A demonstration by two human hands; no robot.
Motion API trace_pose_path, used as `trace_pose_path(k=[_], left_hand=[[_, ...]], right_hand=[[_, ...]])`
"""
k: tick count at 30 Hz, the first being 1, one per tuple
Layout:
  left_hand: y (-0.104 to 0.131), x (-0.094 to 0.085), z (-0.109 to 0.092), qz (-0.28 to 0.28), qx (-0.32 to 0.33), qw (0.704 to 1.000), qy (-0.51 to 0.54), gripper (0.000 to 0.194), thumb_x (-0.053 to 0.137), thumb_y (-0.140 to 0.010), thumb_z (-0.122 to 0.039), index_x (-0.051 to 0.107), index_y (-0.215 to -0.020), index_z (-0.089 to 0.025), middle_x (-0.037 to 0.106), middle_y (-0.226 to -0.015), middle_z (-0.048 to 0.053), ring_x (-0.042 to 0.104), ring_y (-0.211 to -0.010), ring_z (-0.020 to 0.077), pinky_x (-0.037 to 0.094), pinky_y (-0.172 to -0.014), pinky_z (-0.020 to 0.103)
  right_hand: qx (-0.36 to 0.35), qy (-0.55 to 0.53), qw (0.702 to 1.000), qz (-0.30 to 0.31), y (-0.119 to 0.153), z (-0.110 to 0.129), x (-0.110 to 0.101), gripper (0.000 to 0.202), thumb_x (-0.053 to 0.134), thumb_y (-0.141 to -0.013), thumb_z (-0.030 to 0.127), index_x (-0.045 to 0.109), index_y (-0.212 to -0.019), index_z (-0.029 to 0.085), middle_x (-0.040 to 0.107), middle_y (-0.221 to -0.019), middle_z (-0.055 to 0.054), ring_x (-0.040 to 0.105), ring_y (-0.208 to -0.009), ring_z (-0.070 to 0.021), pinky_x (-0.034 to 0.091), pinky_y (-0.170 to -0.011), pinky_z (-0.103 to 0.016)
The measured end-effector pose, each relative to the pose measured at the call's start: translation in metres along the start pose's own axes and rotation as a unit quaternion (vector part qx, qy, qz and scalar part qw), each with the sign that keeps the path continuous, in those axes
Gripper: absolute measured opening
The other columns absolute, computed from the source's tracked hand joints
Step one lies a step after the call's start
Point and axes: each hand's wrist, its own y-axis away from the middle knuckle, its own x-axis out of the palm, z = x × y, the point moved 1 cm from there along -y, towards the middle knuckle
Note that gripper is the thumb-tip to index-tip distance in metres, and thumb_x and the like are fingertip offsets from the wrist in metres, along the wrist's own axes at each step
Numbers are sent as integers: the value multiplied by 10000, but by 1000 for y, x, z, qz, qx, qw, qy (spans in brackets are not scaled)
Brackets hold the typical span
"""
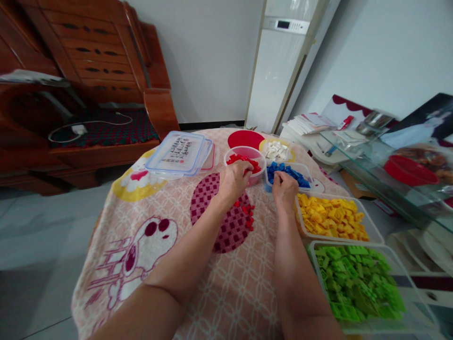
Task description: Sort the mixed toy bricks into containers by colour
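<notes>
My left hand (234, 179) is at the near rim of a round clear tub (262, 173) of small red toy bricks (253, 164). Its fingers are curled together, and whatever lies between them is hidden. My right hand (285, 189) is at the near left of a clear box (308, 174) of blue toy bricks (296, 176). Thumb and fingers are pinched there, with any held piece too small to make out. Several loose red bricks (249, 217) lie on the patterned tablecloth (264, 264) between my forearms.
Boxes of yellow bricks (332, 217) and green bricks (357, 278) line the right side. White pieces (276, 151) and a red round lid or dish (244, 138) sit at the back. Stacked clear lids (177, 153) lie back left. A glass shelf (392, 174) stands right.
</notes>
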Motion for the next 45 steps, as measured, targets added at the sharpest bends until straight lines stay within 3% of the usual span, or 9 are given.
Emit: trace_pose_path(k=[6, 12, 18, 27, 32, 38, 42, 45], left_hand=[[-1, -2, 3, 30, -26, 998, -38, 234, 590, -916, -201, 799, -1022, -208, 791, -1104, 81, 717, -1017, 238, 536, -921, 336], [-1, -4, -6, 32, 18, 999, -4, 242, 585, -915, -173, 798, -1028, -170, 793, -1047, 88, 711, -971, 212, 532, -893, 309], [2, 6, -13, 149, 72, 986, -22, 160, 638, -883, -159, 788, -937, -171, 785, -948, 67, 708, -865, 192, 527, -813, 281], [12, 24, -10, 247, 118, 957, -96, 238, 642, -838, -130, 779, -1029, -169, 778, -1021, 100, 720, -994, 241, 557, -890, 328], [18, 28, -16, 338, 119, 926, -115, 208, 625, -804, -79, 788, -898, -169, 783, -906, 103, 741, -905, 245, 564, -806, 306], [21, 26, -24, 361, 125, 917, -117, 175, 623, -816, -110, 781, -866, -167, 785, -908, 109, 742, -875, 236, 551, -761, 287], [22, 29, -20, 383, 146, 908, -89, 78, 730, -773, -190, 774, -836, -183, 770, -825, 73, 725, -800, 223, 527, -713, 273], [22, 32, -17, 382, 151, 908, -79, 133, 739, -736, -118, 775, -845, -188, 769, -820, 60, 718, -788, 214, 512, -704, 265]], right_hand=[[-2, 0, 1000, -4, 0, -1, 1, 318, 483, -911, 253, 787, -933, 163, 784, -908, -140, 679, -849, -259, 461, -813, -346], [-1, -10, 1000, -4, 1, 1, 0, 315, 480, -909, 258, 780, -923, 162, 781, -910, -144, 672, -845, -262, 460, -821, -355], [6, -17, 1000, -6, 1, 1, 0, 307, 480, -910, 267, 770, -913, 167, 772, -898, -135, 657, -827, -245, 449, -811, -341], [5, -6, 1000, -4, 1, 1, 0, 338, 466, -909, 270, 783, -933, 157, 786, -931, -147, 674, -853, -252, 457, -829, -343], [5, 8, 1000, -1, 0, 0, 1, 317, 485, -899, 255, 790, -929, 172, 790, -936, -139, 677, -855, -248, 463, -809, -329], [4, 12, 1000, 6, 0, 0, 0, 319, 488, -904, 253, 793, -940, 166, 790, -936, -142, 679, -857, -249, 461, -808, -329], [7, 11, 1000, 13, -1, 0, 0, 320, 497, -899, 257, 793, -956, 146, 787, -941, -158, 682, -857, -255, 463, -804, -333], [6, 7, 1000, 7, -1, 0, 0, 318, 494, -896, 254, 790, -946, 150, 785, -933, -159, 682, -860, -253, 465, -801, -331]])
